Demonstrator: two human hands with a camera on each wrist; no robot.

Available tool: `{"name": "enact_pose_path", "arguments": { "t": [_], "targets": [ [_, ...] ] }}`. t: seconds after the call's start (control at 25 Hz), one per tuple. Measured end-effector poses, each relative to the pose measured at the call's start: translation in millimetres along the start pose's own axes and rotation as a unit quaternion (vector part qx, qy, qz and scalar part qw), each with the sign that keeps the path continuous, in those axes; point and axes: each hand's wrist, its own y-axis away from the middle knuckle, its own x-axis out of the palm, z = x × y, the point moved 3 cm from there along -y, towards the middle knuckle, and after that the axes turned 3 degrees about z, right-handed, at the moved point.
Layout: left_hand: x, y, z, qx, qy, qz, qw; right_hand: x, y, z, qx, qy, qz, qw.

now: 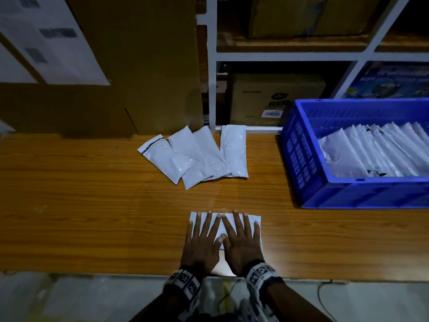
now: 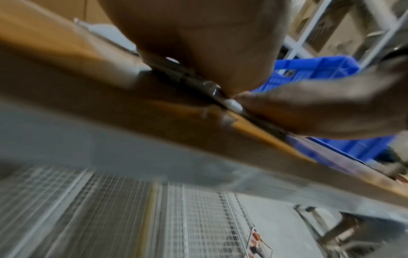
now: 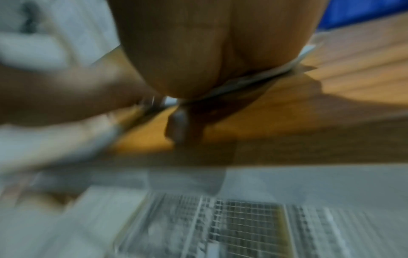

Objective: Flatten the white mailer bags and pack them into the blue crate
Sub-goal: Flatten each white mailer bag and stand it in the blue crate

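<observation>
**Both palms pressing one mailer flat at the bench edge**

The left hand (image 1: 201,240) and right hand (image 1: 241,240) lay side by side, palms down, fingers straight and spread, on a single white mailer bag (image 1: 251,219). Neither hand gripped it; both pressed flat, thumbs nearly touching at the bag's centre. The bag lay on the wooden bench (image 1: 81,205) near its front edge, with only its far edge and right side showing past the fingers. Both wrists wore marker-printed bands (image 1: 185,283).

Both wrist views were blurred; each showed a palm heel down on the bench with a thin white edge beneath.

Farther back, at mid-bench, a loose fan of four mailer bags (image 1: 197,154) lay overlapping, their far ends near the base of a white shelf frame (image 1: 212,89). To the right stood the blue crate (image 1: 299,159), on the bench, well apart from the hands. Inside it, a row of packed bags (image 1: 371,152) leaned on one another. A large cardboard box (image 1: 139,66) with paper labels stood behind the bench on the left.
</observation>
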Motion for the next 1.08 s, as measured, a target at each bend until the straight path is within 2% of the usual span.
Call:
{"name": "enact_pose_path", "arguments": {
  "t": [0.24, 0.44, 0.6, 0.8, 1.0, 1.08],
  "targets": [
    [0, -1, 1, -0.032, 0.014, 0.01, 0.999, -15, -7, -9, -0.026, -0.039, 0.089, 0.995],
    [-1, 0, -2, -0.044, 0.014, -0.003, 0.999, -17, 9, -14, -0.001, -0.033, -0.012, 0.999],
    [-5, 0, 1, -0.032, 0.012, 0.015, 0.999, -1, 8, -14, 0.007, -0.023, -0.019, 1.0],
    [-9, -2, -10, -0.007, -0.042, -0.025, 0.999, -4, 3, -15, 0.007, -0.023, -0.016, 1.0],
    [-6, -2, -19, -0.013, -0.002, -0.005, 1.0, -9, 0, -16, 0.005, -0.05, 0.047, 0.998],
    [-9, -2, -18, -0.018, 0.017, 0.011, 1.0, -18, 0, -8, -0.005, -0.049, 0.016, 0.999]
  ]
}}
